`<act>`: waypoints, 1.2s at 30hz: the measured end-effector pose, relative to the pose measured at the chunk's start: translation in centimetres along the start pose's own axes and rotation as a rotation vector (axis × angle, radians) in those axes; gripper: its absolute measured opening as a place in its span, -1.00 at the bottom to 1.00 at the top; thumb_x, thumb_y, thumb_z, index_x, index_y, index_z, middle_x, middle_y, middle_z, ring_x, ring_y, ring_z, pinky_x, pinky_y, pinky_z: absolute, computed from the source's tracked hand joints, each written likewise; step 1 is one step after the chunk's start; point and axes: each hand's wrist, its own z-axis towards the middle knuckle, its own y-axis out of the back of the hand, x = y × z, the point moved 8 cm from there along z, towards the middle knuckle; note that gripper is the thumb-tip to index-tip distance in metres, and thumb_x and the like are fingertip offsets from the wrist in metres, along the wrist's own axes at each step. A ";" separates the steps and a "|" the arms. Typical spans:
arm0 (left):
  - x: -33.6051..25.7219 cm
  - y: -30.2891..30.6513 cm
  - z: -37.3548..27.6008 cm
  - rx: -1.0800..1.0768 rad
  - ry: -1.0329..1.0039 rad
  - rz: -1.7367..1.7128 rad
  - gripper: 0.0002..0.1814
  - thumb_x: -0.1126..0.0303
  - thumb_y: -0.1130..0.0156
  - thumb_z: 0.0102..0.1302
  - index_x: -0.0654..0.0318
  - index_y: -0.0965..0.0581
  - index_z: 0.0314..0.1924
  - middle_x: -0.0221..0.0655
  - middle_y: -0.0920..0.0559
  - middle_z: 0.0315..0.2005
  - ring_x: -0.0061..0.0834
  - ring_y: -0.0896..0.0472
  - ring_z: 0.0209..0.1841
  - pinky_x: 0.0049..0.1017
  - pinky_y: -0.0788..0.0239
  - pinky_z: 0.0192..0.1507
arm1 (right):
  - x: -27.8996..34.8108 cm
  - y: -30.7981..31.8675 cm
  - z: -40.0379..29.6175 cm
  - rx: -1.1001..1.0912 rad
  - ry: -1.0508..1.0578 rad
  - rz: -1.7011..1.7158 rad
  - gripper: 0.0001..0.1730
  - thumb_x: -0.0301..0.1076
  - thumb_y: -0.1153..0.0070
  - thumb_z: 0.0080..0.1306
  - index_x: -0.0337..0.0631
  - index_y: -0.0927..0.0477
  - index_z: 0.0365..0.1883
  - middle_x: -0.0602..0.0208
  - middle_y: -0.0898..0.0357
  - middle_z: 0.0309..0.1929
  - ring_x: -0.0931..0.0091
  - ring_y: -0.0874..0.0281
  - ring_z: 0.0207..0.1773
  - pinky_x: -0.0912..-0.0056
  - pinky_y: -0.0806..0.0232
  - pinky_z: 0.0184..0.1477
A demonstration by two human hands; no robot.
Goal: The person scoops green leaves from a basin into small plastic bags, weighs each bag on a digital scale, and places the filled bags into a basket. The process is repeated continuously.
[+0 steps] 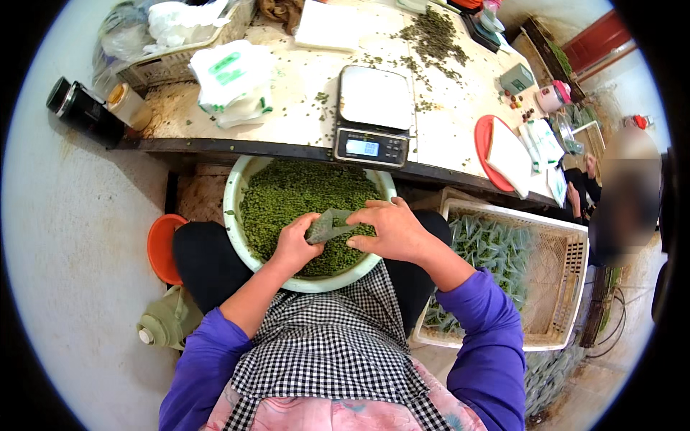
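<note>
My left hand (295,243) holds a small clear plastic bag (325,226) over a round pale basin (311,284). Small green peppercorn-like berries (302,186) fill much of the basin, which sits between my knees. At the bag's opening is my right hand (389,229), its thumb and fingers apart; whether its fingertips touch the plastic is hard to tell. Beyond the basin, a digital kitchen scale (374,99) with nothing on its plate stands at the table's front edge. Filled clear bags (485,248) lie in a cream plastic crate (579,280) to my right.
The worktable (302,81) bears stacked plastic bags (234,81), scattered dark berries (431,40) and a red plate (485,156). A black thermos (86,113) stands at its left end. An orange bucket (161,248) and a green jug (170,320) are beside my left leg. Another person (625,199) sits at right.
</note>
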 end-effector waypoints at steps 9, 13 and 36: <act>-3.8 -3.7 0.1 0.018 -0.081 0.126 -0.44 0.48 -0.44 -0.03 0.31 -0.54 0.06 -0.10 -0.65 -0.03 -0.10 -0.66 0.00 -0.28 -0.52 0.01 | -1.5 -5.5 0.2 0.094 0.029 0.063 -0.50 -0.04 -0.28 0.14 0.06 -0.59 0.05 0.21 -0.64 -0.05 0.19 -0.47 0.20 -0.37 -0.12 0.20; -2.6 -4.7 -0.1 0.054 -0.051 0.170 -0.39 0.37 -0.54 -0.08 0.25 -0.56 0.05 -0.07 -0.68 -0.10 -0.09 -0.68 -0.05 -0.27 -0.52 -0.05 | -3.0 -5.8 -0.7 0.082 0.111 0.159 -0.52 -0.02 -0.27 0.14 0.13 -0.61 0.04 0.20 -0.67 -0.16 0.16 -0.61 0.02 -0.31 -0.25 0.06; -6.7 -7.1 1.8 0.119 -0.116 -0.037 -0.48 0.67 -0.31 0.15 0.30 -0.49 0.15 -0.20 -0.61 0.06 -0.35 -0.62 0.11 -0.37 -0.48 0.16 | -46.4 -9.8 -48.7 -0.624 -1.702 -0.081 -0.70 -0.13 -0.10 0.27 -0.13 -0.72 -0.25 0.09 -0.71 -0.17 0.08 -0.68 -0.10 -0.04 -0.47 -0.12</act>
